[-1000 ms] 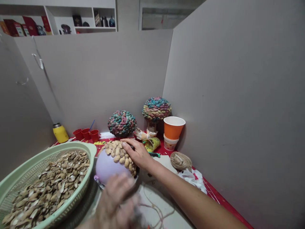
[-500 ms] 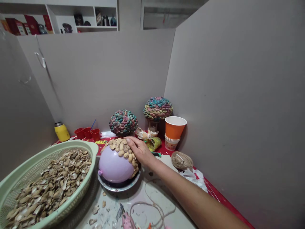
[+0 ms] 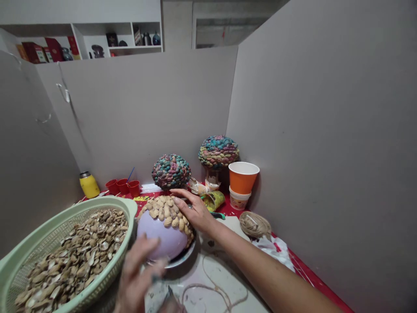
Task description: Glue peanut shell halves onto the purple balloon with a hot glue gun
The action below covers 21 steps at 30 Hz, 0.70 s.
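Right hand (image 3: pixel 193 210) lies flat, fingers spread, on the far right side of the purple balloon (image 3: pixel 159 238), palm pressed against the peanut shells (image 3: pixel 166 210) stuck over its top. It grips nothing; it simply rests on the shell crust. The balloon sits in a shallow metal dish (image 3: pixel 184 257) on the table (image 3: pixel 221 278), just right of the green basket (image 3: pixel 97 278), its lower front bare and smooth.

Left hand (image 3: pixel 137 278) is low in the view, blurred, right in front of the balloon, with fingertips at or very near its lower purple skin. Something thin and dark shows by its fingers, but the blur hides whether the hand is closed on it, so I cannot tell its grip.

The green basket at the left is heaped with loose shell halves (image 3: pixel 74 261). Behind the balloon stand two painted shell domes (image 3: pixel 171 170), one raised on a stalk, and beside them an orange paper cup (image 3: pixel 243 178) stacked in another cup. A ball of twine (image 3: pixel 254 224) lies near the right partition, and a strand of string (image 3: pixel 215 290) loops over the table. A yellow jar (image 3: pixel 89 185) and three small red cups (image 3: pixel 124 187) stand along the back wall.
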Tool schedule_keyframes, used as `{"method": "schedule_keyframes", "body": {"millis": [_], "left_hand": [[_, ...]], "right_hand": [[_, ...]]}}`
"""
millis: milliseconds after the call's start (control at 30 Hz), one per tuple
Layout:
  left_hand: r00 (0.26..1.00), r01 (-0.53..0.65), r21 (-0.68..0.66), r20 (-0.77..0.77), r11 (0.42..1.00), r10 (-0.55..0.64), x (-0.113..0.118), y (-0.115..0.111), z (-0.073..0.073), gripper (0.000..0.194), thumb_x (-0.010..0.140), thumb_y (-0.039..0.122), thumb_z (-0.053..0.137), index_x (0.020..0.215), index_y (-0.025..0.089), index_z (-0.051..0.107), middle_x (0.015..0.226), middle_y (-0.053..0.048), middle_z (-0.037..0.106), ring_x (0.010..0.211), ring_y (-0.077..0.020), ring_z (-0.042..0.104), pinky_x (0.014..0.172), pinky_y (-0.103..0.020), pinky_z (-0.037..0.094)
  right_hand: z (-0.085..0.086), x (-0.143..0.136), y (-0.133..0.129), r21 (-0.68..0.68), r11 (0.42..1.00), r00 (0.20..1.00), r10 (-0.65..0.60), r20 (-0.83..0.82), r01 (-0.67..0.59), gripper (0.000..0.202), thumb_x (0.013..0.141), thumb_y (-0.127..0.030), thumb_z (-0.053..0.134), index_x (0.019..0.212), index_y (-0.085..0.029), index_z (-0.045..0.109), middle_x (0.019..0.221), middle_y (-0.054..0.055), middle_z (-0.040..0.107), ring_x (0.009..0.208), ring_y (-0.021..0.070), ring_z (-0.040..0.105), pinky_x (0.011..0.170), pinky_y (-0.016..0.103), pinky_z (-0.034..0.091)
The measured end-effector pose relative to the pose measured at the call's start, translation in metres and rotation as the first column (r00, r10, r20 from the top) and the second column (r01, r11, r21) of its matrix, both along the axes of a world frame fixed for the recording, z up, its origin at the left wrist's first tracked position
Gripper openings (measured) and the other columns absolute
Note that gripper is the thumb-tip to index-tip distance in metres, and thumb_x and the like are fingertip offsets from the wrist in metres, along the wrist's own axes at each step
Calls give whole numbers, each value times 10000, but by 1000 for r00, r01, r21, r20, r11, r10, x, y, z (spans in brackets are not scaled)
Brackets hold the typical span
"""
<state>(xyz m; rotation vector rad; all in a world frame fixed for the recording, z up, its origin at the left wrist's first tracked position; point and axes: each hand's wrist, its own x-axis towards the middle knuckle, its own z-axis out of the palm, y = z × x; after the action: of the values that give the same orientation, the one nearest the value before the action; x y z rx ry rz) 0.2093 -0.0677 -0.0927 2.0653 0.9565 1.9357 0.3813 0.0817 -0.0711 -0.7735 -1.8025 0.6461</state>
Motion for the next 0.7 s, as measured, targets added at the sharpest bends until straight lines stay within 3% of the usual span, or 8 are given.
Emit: {"method": "schedule_keyframes", "body": {"millis": [33, 133, 300, 500, 700], "left_hand": [[998, -9, 17, 60, 1000, 8, 0, 7, 6, 392, 890, 309, 617, 1268, 403, 572, 1356, -18, 567, 1320, -284, 470, 1129, -519, 363], [978, -41, -179, 196, 983, 77, 0, 23, 19, 422, 959, 323, 493, 1378, 369, 471, 1513, -16, 430, 1443, -294, 313, 1178, -532, 278], [969, -105, -482, 148, 870, 199, -3, 39, 23, 530, 963, 482, 436, 1461, 315, 364, 1568, -45, 361, 1463, -297, 270, 1219, -530, 132], [980, -59, -547, 128, 835, 153, -4, 45, 26, 603, 956, 568, 373, 1493, 304, 299, 1590, -64, 323, 1478, -281, 233, 1216, -531, 122], [991, 4, -576, 111, 817, 73, -3, 48, 22, 605, 955, 584, 354, 1476, 278, 325, 1549, -96, 384, 1454, -288, 285, 1208, -553, 124]], "right_hand": [[0, 0, 0, -3, 1000, 1000, 4, -6, -4, 349, 931, -402, 509, 1175, -197, 651, 1142, 84, 706, 1081, 251, 640, 944, 387, 482], [-1, 2, 2, -10, 1000, 1000, 18, -23, -18, 332, 924, -383, 514, 1173, -210, 650, 1124, 74, 712, 1052, 245, 653, 932, 385, 488], [-5, 3, 5, -17, 999, 997, 45, -61, -46, 335, 893, -328, 526, 1186, -213, 641, 1124, 69, 707, 1056, 245, 648, 948, 397, 486], [-6, 4, 5, -27, 997, 992, 72, -104, -75, 357, 866, -306, 524, 1195, -211, 627, 1088, 66, 707, 1026, 236, 652, 925, 386, 496], [-2, 5, 3, -48, 996, 994, 70, -83, -74, 380, 931, -443, 481, 1187, -208, 635, 1145, 82, 694, 1090, 254, 626, 965, 396, 465]]}}
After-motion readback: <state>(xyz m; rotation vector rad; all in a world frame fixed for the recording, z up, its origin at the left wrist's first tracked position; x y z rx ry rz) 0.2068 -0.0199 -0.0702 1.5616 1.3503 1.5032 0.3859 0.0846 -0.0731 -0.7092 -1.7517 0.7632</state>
